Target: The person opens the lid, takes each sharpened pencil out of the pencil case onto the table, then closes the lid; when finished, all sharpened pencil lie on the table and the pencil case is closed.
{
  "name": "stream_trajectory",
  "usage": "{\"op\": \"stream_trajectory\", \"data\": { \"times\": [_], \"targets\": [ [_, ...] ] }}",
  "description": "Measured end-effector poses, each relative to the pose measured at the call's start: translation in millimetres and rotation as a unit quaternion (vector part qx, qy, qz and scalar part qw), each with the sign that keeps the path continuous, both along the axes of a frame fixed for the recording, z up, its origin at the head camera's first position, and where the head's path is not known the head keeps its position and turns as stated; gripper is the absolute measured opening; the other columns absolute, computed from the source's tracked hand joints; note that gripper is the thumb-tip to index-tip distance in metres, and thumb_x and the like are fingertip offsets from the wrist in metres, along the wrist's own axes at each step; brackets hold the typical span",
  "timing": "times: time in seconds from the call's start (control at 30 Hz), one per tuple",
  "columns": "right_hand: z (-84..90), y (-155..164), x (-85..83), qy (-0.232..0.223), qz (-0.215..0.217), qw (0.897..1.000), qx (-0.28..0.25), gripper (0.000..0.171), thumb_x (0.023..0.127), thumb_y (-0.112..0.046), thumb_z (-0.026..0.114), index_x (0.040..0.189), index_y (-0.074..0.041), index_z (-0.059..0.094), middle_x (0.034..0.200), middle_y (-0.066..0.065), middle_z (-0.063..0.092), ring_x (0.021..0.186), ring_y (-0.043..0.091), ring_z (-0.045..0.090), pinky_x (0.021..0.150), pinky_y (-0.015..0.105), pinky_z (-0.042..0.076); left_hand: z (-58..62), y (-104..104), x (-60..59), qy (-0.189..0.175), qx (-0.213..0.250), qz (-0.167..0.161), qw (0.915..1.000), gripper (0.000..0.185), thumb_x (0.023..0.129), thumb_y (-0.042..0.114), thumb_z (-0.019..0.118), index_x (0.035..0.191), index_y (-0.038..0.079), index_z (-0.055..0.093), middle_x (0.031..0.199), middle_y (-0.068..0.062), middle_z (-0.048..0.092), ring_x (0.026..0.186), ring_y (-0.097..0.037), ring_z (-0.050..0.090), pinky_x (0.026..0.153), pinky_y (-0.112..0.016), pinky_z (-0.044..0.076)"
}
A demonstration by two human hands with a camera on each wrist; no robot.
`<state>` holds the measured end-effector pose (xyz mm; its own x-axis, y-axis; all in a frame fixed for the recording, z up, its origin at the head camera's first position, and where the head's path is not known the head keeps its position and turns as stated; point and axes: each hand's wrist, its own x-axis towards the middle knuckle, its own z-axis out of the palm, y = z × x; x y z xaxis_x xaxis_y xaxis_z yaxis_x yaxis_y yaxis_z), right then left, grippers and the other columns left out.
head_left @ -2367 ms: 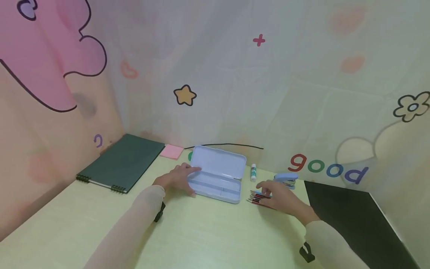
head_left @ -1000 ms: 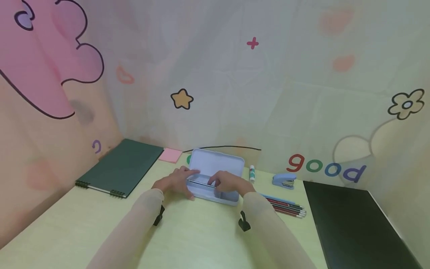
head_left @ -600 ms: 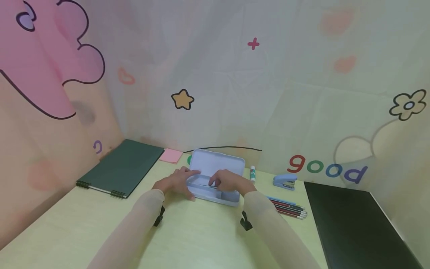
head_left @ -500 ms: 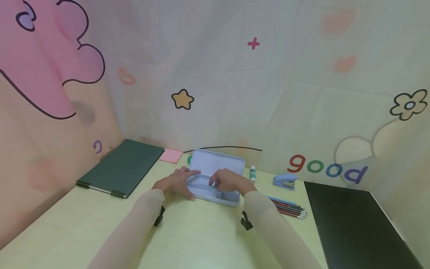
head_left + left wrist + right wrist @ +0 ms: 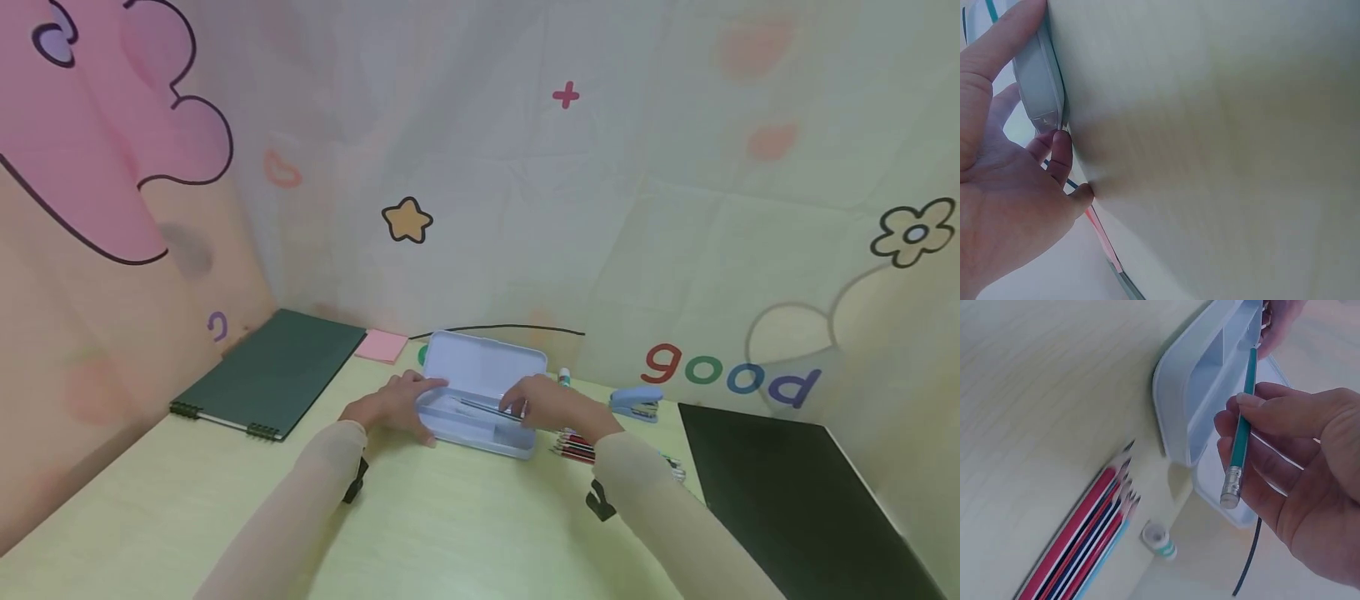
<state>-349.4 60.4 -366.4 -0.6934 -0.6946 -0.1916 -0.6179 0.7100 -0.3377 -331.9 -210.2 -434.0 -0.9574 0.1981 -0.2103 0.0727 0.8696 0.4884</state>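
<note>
A pale blue pencil case (image 5: pixel 486 364) lies with its lid raised in the head view, its tray (image 5: pixel 461 429) split into compartments. My left hand (image 5: pixel 392 406) grips its left end, thumb along the front wall and fingers at the back. Over the tray's right part, my right hand (image 5: pixel 551 404) pinches a teal pencil (image 5: pixel 1241 440) between thumb and fingers near its silver ferrule and eraser. The pencil slants down to the left, its far end over the rear compartment. Beside the case on the table are several pencils (image 5: pixel 1075 528), red, striped and light blue, partly hidden by my right arm.
A glue stick (image 5: pixel 564 377) stands behind my right hand, with a light blue stapler (image 5: pixel 636 403) to its right. A dark green notebook (image 5: pixel 277 367) and pink sticky notes (image 5: pixel 381 346) lie at left. A black mat (image 5: pixel 795 492) covers the right side.
My right hand went from the pencils on the table into the case with a pencil. In the last half second it drew back right and rose slightly, still holding it. My left hand stayed.
</note>
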Motion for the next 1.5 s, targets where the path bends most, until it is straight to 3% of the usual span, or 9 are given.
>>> {"op": "stream_trajectory", "data": {
  "times": [0.37,0.5,0.8,1.03,1.23,1.5],
  "targets": [
    [7.0,69.7,24.2,-0.01,-0.034,0.999,-0.012,0.033,0.089,0.002,0.068,0.119,-0.01,0.073,0.108,0.003,0.073,0.094,0.017,0.066,0.086,0.035,0.058,0.3,-0.9,-0.3,-0.002,0.007,-0.004,1.0,0.099,0.071,0.035,0.09,0.154,0.033,0.037,0.152,-0.012,0.034,0.133,-0.034,0.035,0.109,-0.064,0.038],
    [6.3,96.6,32.5,0.0,-0.018,1.0,-0.024,0.031,0.086,0.004,0.069,0.114,-0.008,0.075,0.107,0.002,0.075,0.091,0.016,0.067,0.082,0.033,0.059,0.8,-0.2,-0.1,-0.004,0.008,-0.004,1.0,0.099,0.071,0.035,0.091,0.154,0.033,0.037,0.153,-0.012,0.033,0.134,-0.034,0.035,0.11,-0.063,0.038],
    [-8.7,145.7,40.0,-0.001,-0.019,0.999,-0.031,0.026,0.085,0.003,0.071,0.108,-0.008,0.077,0.106,0.004,0.075,0.09,0.014,0.066,0.083,0.035,0.059,1.1,-0.1,-1.0,0.0,0.0,-0.008,1.0,0.099,0.071,0.037,0.09,0.154,0.034,0.037,0.153,-0.012,0.032,0.135,-0.034,0.034,0.11,-0.063,0.038],
    [-21.3,162.4,44.4,-0.01,-0.056,0.998,-0.019,0.03,0.085,0.006,0.069,0.109,-0.01,0.077,0.108,0.004,0.074,0.093,0.017,0.064,0.088,0.043,0.058,-0.2,-0.6,-1.1,0.005,0.001,-0.013,0.9999,0.098,0.072,0.036,0.09,0.154,0.032,0.037,0.151,-0.014,0.034,0.132,-0.034,0.035,0.109,-0.063,0.038],
    [-36.3,170.2,43.7,0.013,-0.066,0.998,-0.014,0.036,0.083,0.011,0.063,0.108,-0.01,0.077,0.103,0.0,0.073,0.088,0.014,0.059,0.079,0.031,0.055,-0.6,-0.9,0.3,0.002,0.001,-0.017,0.9998,0.098,0.073,0.036,0.089,0.155,0.031,0.036,0.152,-0.014,0.033,0.133,-0.034,0.034,0.11,-0.062,0.037],
    [-44.2,172.0,42.4,0.096,-0.044,0.993,-0.046,0.03,0.08,0.012,0.067,0.101,-0.007,0.077,0.089,-0.003,0.071,0.078,0.009,0.057,0.07,0.026,0.053,1.9,-0.6,0.1,-0.005,0.002,-0.009,0.9999,0.098,0.072,0.036,0.089,0.154,0.033,0.036,0.153,-0.013,0.032,0.134,-0.034,0.034,0.109,-0.064,0.037]
  ]
}}
